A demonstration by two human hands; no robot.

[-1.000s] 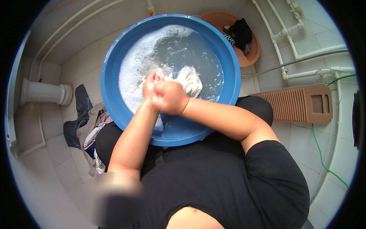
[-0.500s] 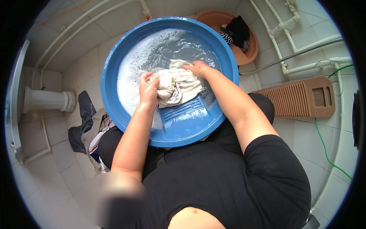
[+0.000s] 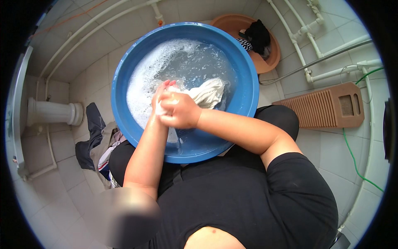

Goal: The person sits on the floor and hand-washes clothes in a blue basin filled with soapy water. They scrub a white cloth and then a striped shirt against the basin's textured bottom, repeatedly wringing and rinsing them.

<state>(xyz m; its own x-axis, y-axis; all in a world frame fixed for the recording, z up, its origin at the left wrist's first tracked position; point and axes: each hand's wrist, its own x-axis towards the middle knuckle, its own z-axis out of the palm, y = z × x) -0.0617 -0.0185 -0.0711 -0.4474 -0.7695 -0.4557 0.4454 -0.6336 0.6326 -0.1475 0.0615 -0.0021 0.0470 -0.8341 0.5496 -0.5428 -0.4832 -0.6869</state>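
Note:
A wet white garment [image 3: 210, 93] lies bunched in the blue basin [image 3: 251, 79], its loose end spread to the right in soapy water. My right hand [image 3: 181, 109] is clenched on the garment's left end and presses against my left palm. My left hand [image 3: 157, 98] stands upright beside it, fingertips pointing away from me, with white cloth pinched between the two hands. Most of the left fingers and palm are hidden behind the right hand. Thick foam [image 3: 139, 91] covers the left part of the water.
Behind the basin at right, an orange tub [image 3: 273, 62] holds dark and striped clothes. A brown washboard [image 3: 319, 106] lies to the right by white pipes [image 3: 309, 74] and a green hose [image 3: 352, 159]. At left, clothes [image 3: 94, 139] are heaped near a white pedestal [image 3: 56, 113].
My right hand has swung left and toward me, from the garment's far right to my left hand. The garment's body has shifted right, stretched out from between my hands.

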